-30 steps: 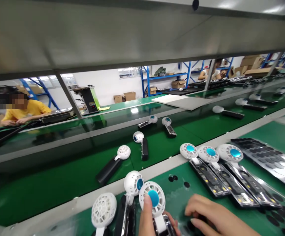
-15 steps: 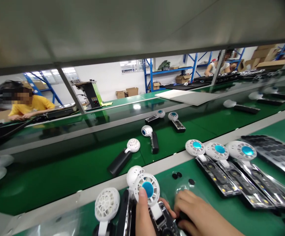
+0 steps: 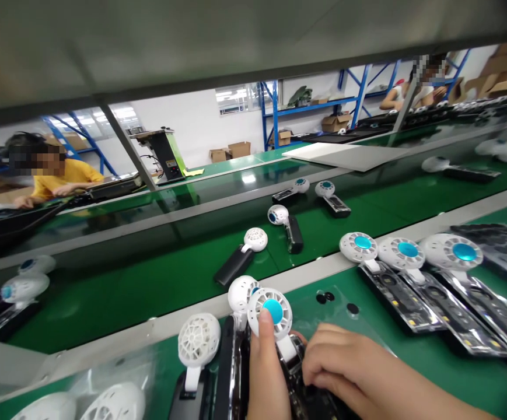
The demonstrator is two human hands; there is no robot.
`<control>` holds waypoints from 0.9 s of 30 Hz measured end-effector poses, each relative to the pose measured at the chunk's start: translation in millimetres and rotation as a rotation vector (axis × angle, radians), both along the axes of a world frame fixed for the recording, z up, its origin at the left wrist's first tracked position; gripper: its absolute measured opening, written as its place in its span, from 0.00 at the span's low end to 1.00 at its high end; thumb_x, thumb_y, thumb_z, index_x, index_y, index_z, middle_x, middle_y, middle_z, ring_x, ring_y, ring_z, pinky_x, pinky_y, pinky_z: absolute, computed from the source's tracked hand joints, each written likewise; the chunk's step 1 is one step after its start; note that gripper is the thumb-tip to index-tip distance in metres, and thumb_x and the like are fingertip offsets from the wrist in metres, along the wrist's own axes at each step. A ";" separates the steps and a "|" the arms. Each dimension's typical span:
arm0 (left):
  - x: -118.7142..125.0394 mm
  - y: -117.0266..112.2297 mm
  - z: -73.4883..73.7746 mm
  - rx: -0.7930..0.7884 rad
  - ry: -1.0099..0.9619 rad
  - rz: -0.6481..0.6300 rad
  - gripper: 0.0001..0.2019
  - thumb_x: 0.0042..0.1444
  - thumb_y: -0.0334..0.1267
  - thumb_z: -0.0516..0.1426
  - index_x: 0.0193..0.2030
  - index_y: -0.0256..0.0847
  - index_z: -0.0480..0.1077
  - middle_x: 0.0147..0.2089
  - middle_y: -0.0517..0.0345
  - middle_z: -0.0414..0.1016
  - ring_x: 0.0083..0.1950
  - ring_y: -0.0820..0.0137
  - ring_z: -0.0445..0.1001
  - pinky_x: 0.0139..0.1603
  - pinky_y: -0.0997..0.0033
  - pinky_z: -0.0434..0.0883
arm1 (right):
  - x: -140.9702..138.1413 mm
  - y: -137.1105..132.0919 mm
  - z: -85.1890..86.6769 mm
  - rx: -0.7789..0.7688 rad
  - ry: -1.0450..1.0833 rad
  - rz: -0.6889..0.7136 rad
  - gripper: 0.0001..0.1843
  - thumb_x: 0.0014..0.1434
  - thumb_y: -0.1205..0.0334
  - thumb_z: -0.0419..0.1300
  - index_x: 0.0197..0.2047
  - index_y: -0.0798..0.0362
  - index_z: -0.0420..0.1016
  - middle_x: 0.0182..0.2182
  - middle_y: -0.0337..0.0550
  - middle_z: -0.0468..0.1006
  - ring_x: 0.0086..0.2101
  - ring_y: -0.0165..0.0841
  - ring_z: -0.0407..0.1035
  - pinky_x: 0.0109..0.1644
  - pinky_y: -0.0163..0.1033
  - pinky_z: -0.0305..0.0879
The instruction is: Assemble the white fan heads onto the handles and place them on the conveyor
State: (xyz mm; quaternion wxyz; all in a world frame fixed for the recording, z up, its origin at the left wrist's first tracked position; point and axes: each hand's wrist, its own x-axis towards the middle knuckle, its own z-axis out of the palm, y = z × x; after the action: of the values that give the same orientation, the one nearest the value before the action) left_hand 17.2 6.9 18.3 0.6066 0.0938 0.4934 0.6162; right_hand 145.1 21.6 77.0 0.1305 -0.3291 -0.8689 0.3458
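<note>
My left hand (image 3: 267,373) grips a small handheld fan (image 3: 272,312) with a white grille head and a teal centre; my thumb presses on the grille just below the teal disc. The fan's open dark handle (image 3: 294,361) lies under my right hand (image 3: 349,367), whose curled fingers press down on it. Two similar white fans (image 3: 199,341) (image 3: 240,294) lie just left of it on the green bench (image 3: 411,361). Three open fans with teal centres (image 3: 406,256) lie in a row to the right.
A green conveyor belt (image 3: 148,286) runs behind the bench carrying several fans (image 3: 244,256). A sheet of black round pads (image 3: 498,236) lies at the far right. Loose black pads (image 3: 325,297) sit near the bench edge. Another person in yellow (image 3: 60,175) works across the line.
The view has shifted left and down, so everything slid right. My right hand has closed in over the fan's handle. Fans on the belt appear at the left edge.
</note>
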 end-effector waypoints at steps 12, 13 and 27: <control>-3.7 12.7 -16.9 0.020 0.000 0.043 0.15 0.56 0.42 0.53 0.48 0.38 0.66 0.50 0.53 0.68 0.46 0.63 0.70 0.44 0.58 0.70 | -1.1 -0.2 -3.9 0.023 -0.035 -0.005 0.12 0.54 0.78 0.55 0.30 0.51 0.72 0.30 0.35 0.75 0.33 0.29 0.66 0.36 0.30 0.63; -3.4 12.3 -16.4 0.021 0.001 0.041 0.15 0.56 0.42 0.53 0.48 0.38 0.66 0.50 0.53 0.68 0.46 0.63 0.70 0.44 0.58 0.70 | -1.3 -0.4 -4.5 0.015 -0.031 -0.005 0.12 0.54 0.78 0.55 0.30 0.51 0.72 0.30 0.35 0.74 0.33 0.29 0.66 0.35 0.30 0.63; -0.2 3.6 -3.4 0.040 0.063 0.002 0.15 0.56 0.44 0.53 0.47 0.37 0.66 0.47 0.53 0.70 0.44 0.65 0.71 0.42 0.59 0.71 | -4.1 -3.9 -2.5 0.091 -0.068 0.009 0.14 0.50 0.82 0.55 0.30 0.52 0.71 0.30 0.35 0.75 0.32 0.29 0.65 0.35 0.32 0.62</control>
State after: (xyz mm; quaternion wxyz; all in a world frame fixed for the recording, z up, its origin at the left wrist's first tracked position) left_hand 17.0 10.5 15.0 0.5883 0.1245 0.4999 0.6233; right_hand 141.1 17.8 74.5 0.1143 -0.3304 -0.8893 0.2950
